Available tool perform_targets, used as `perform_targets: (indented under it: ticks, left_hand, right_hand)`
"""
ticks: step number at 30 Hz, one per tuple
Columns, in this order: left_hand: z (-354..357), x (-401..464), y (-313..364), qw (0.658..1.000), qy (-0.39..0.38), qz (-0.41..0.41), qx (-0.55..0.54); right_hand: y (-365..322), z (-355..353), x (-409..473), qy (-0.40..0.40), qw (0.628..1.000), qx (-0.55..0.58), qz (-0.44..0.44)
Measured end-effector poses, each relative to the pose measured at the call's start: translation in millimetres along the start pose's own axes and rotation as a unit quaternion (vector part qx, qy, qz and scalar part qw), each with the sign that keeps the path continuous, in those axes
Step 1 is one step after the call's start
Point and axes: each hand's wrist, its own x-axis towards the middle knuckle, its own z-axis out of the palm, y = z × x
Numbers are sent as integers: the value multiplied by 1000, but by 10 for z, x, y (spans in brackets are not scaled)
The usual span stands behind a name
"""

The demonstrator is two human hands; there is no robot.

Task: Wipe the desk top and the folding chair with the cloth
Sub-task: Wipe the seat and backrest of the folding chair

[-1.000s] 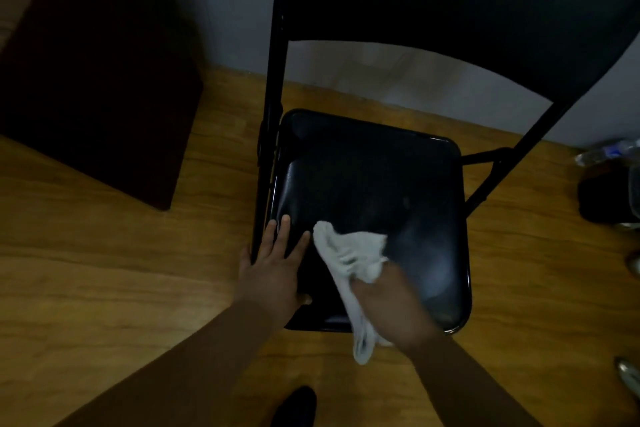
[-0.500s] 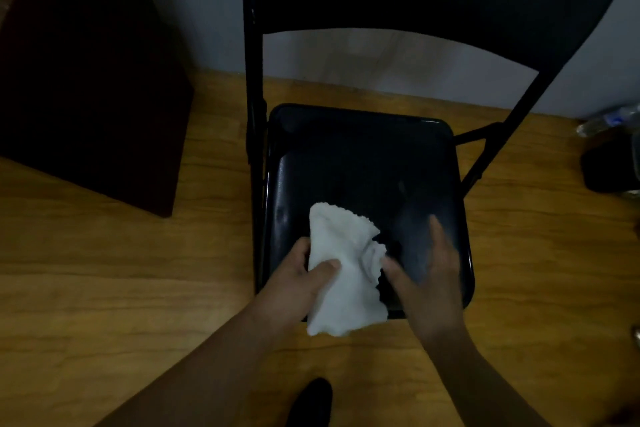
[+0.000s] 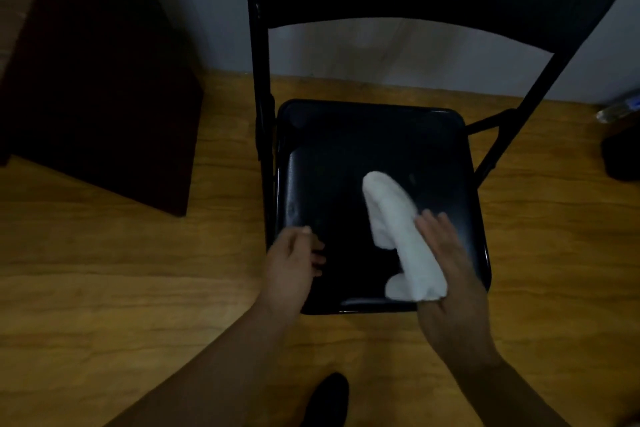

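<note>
A wood-grain floor (image 3: pixel 104 288) is seen under the black folding chair (image 3: pixel 346 156) at frame centre. The white cloth (image 3: pixel 398 236) is pressed on the seat under the right hand (image 3: pixel 446 270), fingers straight; the left hand (image 3: pixel 294 263) rests loosely curled, empty. Overlapping strokes should be kept flat.

The white cloth (image 3: pixel 398 236) is passing from hand to hand: a second ago the right hand (image 3: pixel 446 274) was bunching it at the front of the folding chair's seat (image 3: pixel 346 156), half a second ago the left hand (image 3: pixel 294 263) was gripping it, and now it is lying draped as a long fold along the right hand's stretched fingers, reaching further in over the seat. The left hand is letting go and drawing back to the seat's front left edge, its fingers loosely curled and holding nothing.
</note>
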Motion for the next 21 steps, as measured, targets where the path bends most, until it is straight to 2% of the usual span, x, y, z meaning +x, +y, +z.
perform_targets:
  ticks: [2, 5, 6, 7, 9, 12, 16, 18, 21]
  left_hand:
    - [-134, 45, -125, 995, 65, 45, 61]
    - [-276, 44, -234, 990, 82, 79, 86]
    - [-296, 43, -247, 987, 78, 95, 100]
    - [-307, 46, -260, 985, 76, 109, 111]
    - [-318, 59, -283, 989, 64, 101, 92]
    - [-339, 81, -293, 1000, 7, -5, -17]
    - [-462, 149, -330, 992, 4, -79, -98]
    - [-522, 199, -348, 989, 0, -72, -132]
    - [-579, 267, -369, 992, 6, -58, -114]
  right_hand:
    - [55, 3, 40, -43, 985, -154, -62]
    - [155, 345, -122, -257, 920, -291, -58]
    - [206, 480, -193, -296, 903, -305, -58]
    - [251, 591, -218, -294, 903, -307, -63]
    - [295, 762, -148, -239, 915, -321, -38]
    - [231, 1039, -50, -194, 916, -351, 10]
    - [23, 1476, -189, -226, 908, -345, -76]
    - [-15, 1565, 20, -203, 914, -345, -72]
    - [-58, 1663, 636, -170, 923, -344, -15]
